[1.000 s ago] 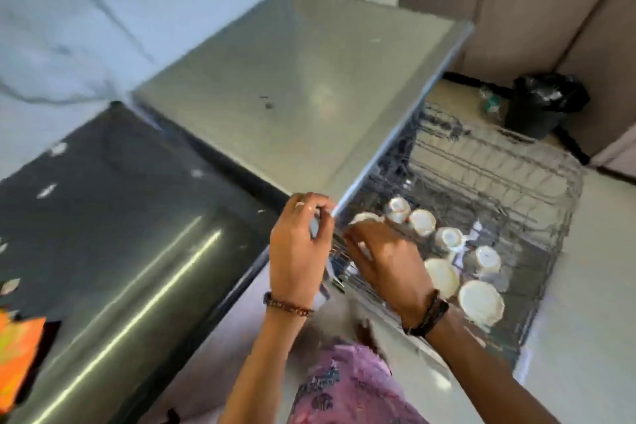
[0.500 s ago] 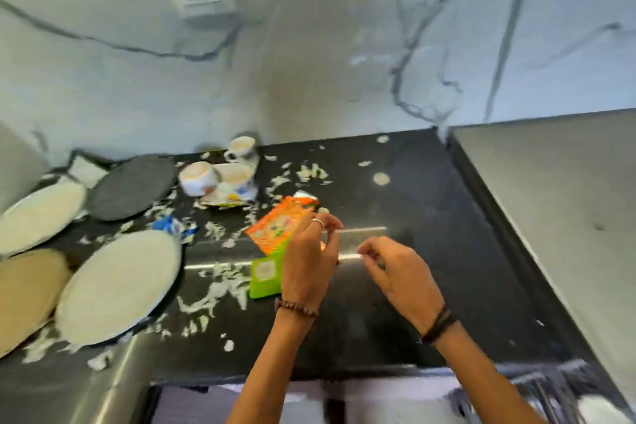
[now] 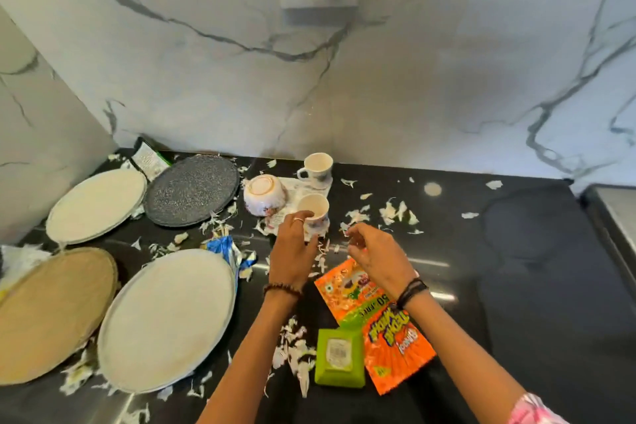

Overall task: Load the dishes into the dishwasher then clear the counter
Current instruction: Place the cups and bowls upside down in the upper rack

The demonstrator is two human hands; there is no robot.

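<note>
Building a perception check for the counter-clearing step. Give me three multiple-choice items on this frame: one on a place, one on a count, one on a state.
1. Where is the green box?
A. Near counter edge, beside the orange packet
B. On the dark plate
C. Against the wall under the socket

2. How many large round plates lie on the counter?
A. Two
B. Four
C. Six

3. How does the bowl sit?
A. Upright and full
B. Tipped over, base showing
C. Stacked in a cup

Key: 1 A, it lies low in the view, touching the packet. 2 B, two white, one tan, one dark. 3 B, its foot ring faces the camera, next to the cup that the left hand grips; the right hand holds nothing.
</note>
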